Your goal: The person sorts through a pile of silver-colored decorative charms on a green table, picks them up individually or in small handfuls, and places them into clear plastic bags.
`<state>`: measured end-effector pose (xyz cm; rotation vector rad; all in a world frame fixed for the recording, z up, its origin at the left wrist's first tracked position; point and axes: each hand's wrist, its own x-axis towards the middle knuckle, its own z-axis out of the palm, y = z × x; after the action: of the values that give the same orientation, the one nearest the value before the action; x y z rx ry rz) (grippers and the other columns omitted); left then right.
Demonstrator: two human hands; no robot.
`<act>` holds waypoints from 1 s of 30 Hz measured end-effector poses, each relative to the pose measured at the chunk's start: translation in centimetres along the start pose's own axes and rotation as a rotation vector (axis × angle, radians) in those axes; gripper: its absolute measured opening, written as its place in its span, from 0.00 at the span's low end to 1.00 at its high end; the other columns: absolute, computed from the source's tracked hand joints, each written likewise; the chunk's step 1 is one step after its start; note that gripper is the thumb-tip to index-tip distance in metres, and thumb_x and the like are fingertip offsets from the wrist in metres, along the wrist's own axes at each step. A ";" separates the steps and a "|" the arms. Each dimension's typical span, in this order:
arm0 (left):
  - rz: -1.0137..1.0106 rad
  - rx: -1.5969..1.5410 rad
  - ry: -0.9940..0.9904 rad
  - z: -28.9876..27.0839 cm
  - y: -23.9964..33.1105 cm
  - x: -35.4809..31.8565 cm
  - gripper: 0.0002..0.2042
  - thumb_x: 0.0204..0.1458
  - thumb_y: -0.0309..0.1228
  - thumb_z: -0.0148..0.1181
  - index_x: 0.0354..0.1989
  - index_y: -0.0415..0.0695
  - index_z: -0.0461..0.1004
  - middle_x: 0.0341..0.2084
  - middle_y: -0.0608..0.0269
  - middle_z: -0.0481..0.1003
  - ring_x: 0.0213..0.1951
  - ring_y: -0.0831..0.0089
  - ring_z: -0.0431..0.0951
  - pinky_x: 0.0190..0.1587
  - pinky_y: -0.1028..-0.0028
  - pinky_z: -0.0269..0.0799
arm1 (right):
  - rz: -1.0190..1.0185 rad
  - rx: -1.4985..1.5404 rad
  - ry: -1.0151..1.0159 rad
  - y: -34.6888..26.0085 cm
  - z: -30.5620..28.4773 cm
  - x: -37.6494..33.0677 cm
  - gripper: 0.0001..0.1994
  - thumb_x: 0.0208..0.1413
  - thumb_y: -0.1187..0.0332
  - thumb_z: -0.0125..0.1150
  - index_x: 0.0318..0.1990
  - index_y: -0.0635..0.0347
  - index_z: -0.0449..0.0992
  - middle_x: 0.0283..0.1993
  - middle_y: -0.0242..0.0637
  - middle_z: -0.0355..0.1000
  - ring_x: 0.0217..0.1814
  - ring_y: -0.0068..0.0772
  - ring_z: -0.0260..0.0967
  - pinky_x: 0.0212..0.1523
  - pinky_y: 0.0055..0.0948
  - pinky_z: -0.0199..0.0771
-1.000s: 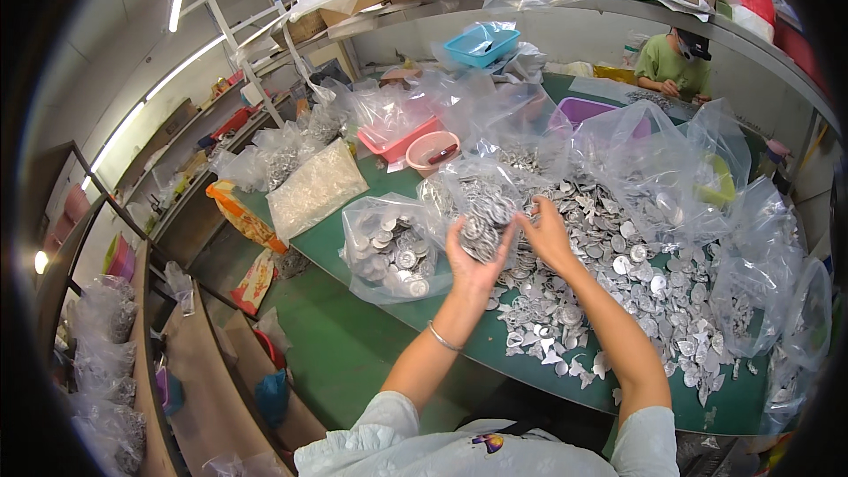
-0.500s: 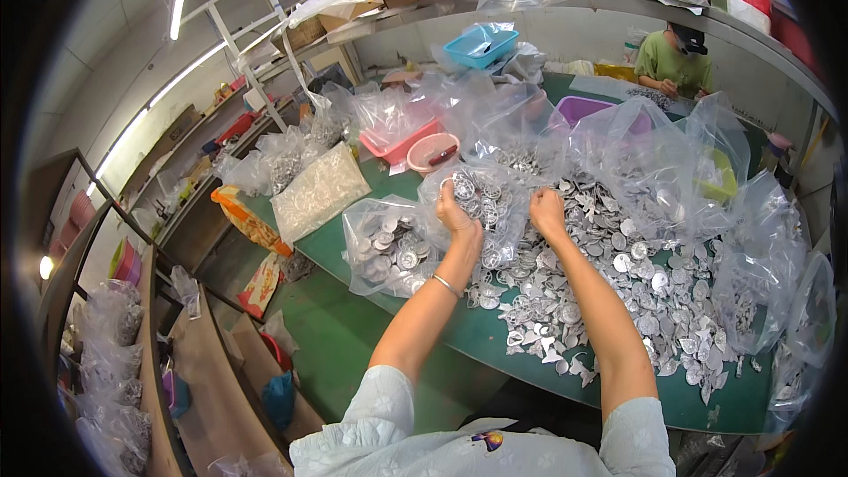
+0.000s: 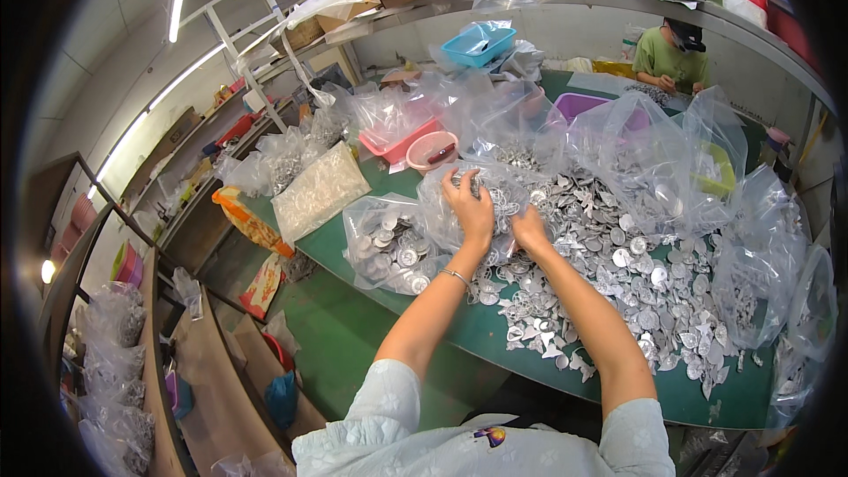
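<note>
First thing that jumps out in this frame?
The big heap of small silvery metal parts spread over the green table, ringed by clear plastic bags. At its near left edge, the left hand and right hand press into one clear bag of parts. Another filled bag lies just left of it.

Green table point(image 3: 495, 336) under silvery metal pieces point(image 3: 618, 274), clear bags point(image 3: 389, 243)
</note>
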<state>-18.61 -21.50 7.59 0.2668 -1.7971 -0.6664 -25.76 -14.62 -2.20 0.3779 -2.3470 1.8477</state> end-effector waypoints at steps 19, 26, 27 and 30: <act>0.051 0.488 -0.383 -9.3 -0.3 1.9 0.30 0.41 0.24 0.59 0.54 0.35 0.54 0.51 0.38 0.57 0.52 0.46 0.60 0.50 0.60 0.64 | 0.434 0.196 -0.481 -5.5 -5.0 -3.3 0.17 0.54 0.61 0.48 0.26 0.71 0.63 0.14 0.40 0.63 0.09 0.34 0.65 0.04 0.28 0.59; -0.176 0.615 -0.509 -9.9 -1.1 2.2 0.41 0.38 0.33 0.65 0.58 0.34 0.46 0.45 0.39 0.64 0.36 0.46 0.73 0.37 0.61 0.71 | 0.592 0.441 -0.645 -5.6 -4.6 -4.5 0.17 0.60 0.62 0.39 0.22 0.63 0.62 0.17 0.36 0.60 0.17 0.35 0.67 0.16 0.28 0.69; -0.186 0.591 -0.519 -10.0 -1.3 2.0 0.37 0.38 0.33 0.64 0.55 0.33 0.50 0.40 0.40 0.67 0.35 0.47 0.74 0.36 0.61 0.71 | 0.654 0.519 -0.602 -5.8 -4.3 -4.6 0.16 0.59 0.62 0.39 0.23 0.63 0.62 0.17 0.35 0.60 0.18 0.35 0.66 0.17 0.29 0.69; -0.196 0.548 -0.594 -9.8 -3.1 1.2 0.24 0.41 0.34 0.61 0.43 0.30 0.63 0.27 0.43 0.73 0.30 0.52 0.76 0.32 0.62 0.72 | 0.783 0.706 -0.511 -6.7 -3.8 -4.4 0.12 0.58 0.65 0.39 0.26 0.61 0.61 0.18 0.34 0.60 0.21 0.35 0.65 0.22 0.31 0.69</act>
<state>-10.32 -27.65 8.70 0.6726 -2.5381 -0.3911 -19.89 -11.95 3.90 -0.0582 -2.1929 3.3052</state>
